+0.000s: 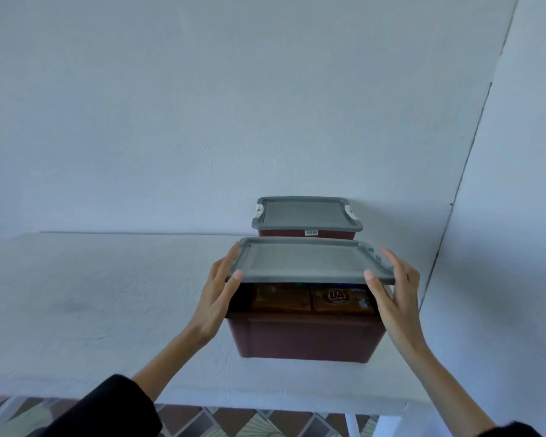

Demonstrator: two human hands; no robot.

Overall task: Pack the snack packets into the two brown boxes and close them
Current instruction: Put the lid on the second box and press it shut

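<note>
The left hand (219, 291) and right hand (394, 291) each pinch a short end of the grey lid (309, 260), thumbs on top. Just beneath them is the nearer brown box (306, 339), with snack packets (312, 299) inside. The lid looks like light, stiff plastic, best gripped by its ends. Beyond the hands, the second brown box (281, 234) stands lidded on the worktop (92, 294).

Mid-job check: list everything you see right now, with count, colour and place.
near box: 1, reddish brown, on the table's right side
far box: 1, reddish brown, behind it by the wall
held lid: 1, grey, above the near box, not seated
far lid: 1, grey, on the far box
snack packets: at least 2, brown-orange, inside the near box
table: 1, white
tiled floor: patterned, below the table
left hand, right hand: fingers grip the held lid's ends
</note>
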